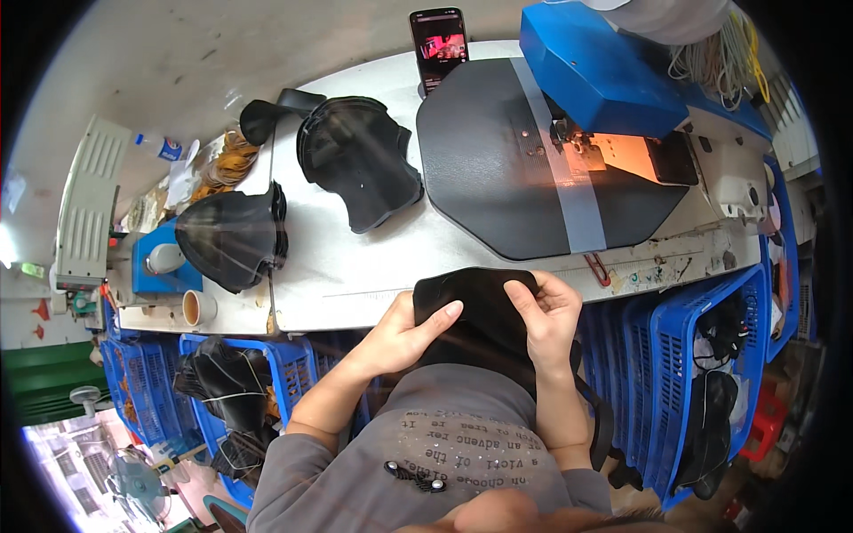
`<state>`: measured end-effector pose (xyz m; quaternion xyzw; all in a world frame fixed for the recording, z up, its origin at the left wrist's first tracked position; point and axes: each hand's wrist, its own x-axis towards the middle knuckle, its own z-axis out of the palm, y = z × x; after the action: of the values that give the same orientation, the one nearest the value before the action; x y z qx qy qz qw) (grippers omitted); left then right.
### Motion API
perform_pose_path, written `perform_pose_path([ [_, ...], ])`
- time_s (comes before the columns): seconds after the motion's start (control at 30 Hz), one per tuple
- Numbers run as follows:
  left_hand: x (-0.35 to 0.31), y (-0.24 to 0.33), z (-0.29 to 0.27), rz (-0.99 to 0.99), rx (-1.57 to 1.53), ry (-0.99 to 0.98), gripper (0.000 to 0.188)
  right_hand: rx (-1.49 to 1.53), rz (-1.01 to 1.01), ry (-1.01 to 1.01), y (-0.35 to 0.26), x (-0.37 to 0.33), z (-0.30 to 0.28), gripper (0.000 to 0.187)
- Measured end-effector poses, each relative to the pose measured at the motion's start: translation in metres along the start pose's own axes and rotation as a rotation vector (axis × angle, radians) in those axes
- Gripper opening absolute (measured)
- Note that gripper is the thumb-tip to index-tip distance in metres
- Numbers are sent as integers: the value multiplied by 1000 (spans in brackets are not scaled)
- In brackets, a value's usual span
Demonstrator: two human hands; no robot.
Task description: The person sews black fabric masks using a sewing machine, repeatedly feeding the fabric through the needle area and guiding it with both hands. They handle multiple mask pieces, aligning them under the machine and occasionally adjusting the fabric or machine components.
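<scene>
Between my hands, close to my body at the front of the table, is a black piece of leather-like material (471, 289). My left hand (404, 333) grips its left side, with the thumb pressed on top. On its right corner my right hand (549, 315) closes, thumb on top and fingers underneath. The lower part of the piece falls into shadow against my body. On the white table (355, 266) lie two shaped black pieces that look like boot uppers: a larger one (355, 160) in the middle and another (233, 235) at the left.
A sewing machine (604, 75) with a blue head and lit needle area stands over a black octagonal board (480, 160). A phone (440, 49) stands upright behind it. A cup (199, 307) sits at the left edge. Blue crates (662, 355) with black pieces flank me.
</scene>
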<state>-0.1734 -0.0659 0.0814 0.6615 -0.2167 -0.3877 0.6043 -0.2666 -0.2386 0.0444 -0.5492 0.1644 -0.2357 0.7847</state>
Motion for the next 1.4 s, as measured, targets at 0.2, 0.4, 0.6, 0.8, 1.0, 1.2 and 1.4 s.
perform_pose_path([
  [0.2, -7, -5, -13, -14, 88, 75, 38, -13, 6, -38, -8, -7, 1, 16],
  [0.4, -44, 44, -70, 797, 152, 1000, 35, -117, -150, -66, -20, -2, -25, 17],
  [0.6, -20, -2, -182, 344, 1388, 950, 52, -655, -689, 41, -40, 27, -19, 10],
  [0.8, 0, 9, -199, 57, 1434, 914, 53, -772, -699, 166, -41, 38, -34, 12],
  [1.0, 110, 46, -274, 384, 1599, 844, 46, -854, -745, 180, -44, 45, -35, 13],
  [1.2, 195, 15, -353, 45, 2203, 437, 55, -842, -814, 199, -44, 55, -30, 14],
  [1.4, 177, 51, -363, 338, 1865, 856, 20, -854, -809, 217, -41, 54, -29, 13],
])
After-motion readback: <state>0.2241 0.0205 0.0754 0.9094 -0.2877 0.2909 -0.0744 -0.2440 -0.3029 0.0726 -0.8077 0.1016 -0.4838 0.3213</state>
